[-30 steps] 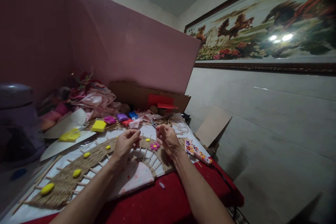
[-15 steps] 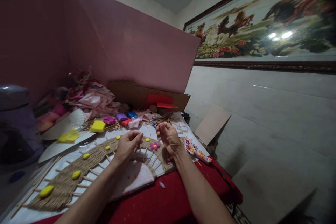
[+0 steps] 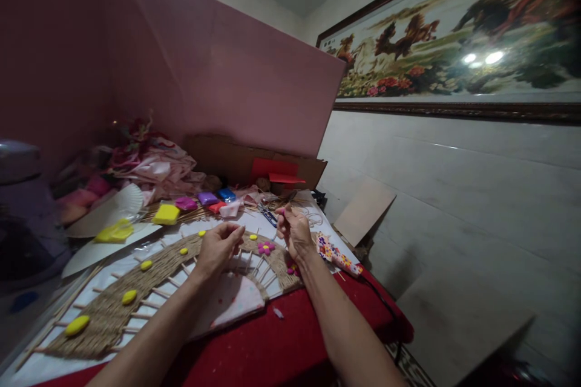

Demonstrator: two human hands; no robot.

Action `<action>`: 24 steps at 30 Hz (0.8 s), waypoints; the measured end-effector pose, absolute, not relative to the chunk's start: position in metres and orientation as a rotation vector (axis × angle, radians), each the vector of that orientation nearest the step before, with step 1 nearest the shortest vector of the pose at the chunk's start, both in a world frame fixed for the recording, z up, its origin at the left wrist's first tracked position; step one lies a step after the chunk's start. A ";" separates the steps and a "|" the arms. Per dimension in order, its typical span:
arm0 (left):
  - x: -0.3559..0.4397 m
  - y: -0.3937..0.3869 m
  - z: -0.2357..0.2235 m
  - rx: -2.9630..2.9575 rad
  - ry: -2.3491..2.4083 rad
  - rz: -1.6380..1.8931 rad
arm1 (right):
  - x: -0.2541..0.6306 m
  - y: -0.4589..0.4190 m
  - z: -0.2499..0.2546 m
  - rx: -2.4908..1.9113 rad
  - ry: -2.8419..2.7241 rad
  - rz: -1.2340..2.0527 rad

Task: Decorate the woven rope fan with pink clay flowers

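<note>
A fan-shaped piece woven from brown cord over thin sticks lies across the table, dotted with yellow clay ovals. On its right part sit a magenta clay flower with a yellow centre and a second one partly behind my right wrist. My left hand hovers over the woven band, thumb and fingertips pinched together; whatever is between them is hidden. Higher and to the right, my right hand pinches a small bit of pink clay. Scissors lie just beyond it.
Packets of yellow, purple and blue clay lie behind the fan. A flower-patterned glue gun with a dark cable rests at right. A lilac appliance stands left; a red cloth covers the front edge.
My right hand has turned slightly and shifted right and a little down, showing the pink bit and uncovering the scissors. My left hand stays pinched in nearly the same spot.
</note>
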State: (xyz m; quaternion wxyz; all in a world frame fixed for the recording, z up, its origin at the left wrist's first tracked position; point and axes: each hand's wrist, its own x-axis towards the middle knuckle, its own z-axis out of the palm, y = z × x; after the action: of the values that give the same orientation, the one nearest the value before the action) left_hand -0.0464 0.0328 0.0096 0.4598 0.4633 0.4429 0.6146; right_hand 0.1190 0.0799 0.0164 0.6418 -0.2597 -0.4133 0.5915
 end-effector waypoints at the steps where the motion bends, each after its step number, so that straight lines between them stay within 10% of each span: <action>1: -0.046 0.033 0.010 1.145 1.092 1.513 | 0.119 0.081 0.016 -0.598 -0.952 1.311; 24: -0.047 0.033 0.008 1.173 1.138 1.504 | 0.140 0.094 0.104 -0.607 -1.173 0.939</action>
State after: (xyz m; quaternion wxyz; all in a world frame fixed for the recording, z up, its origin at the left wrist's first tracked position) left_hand -0.0473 0.0328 0.0084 0.4443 0.4732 0.4591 0.6066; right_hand 0.1399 0.0943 0.1037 0.6893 -0.2715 -0.5242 0.4199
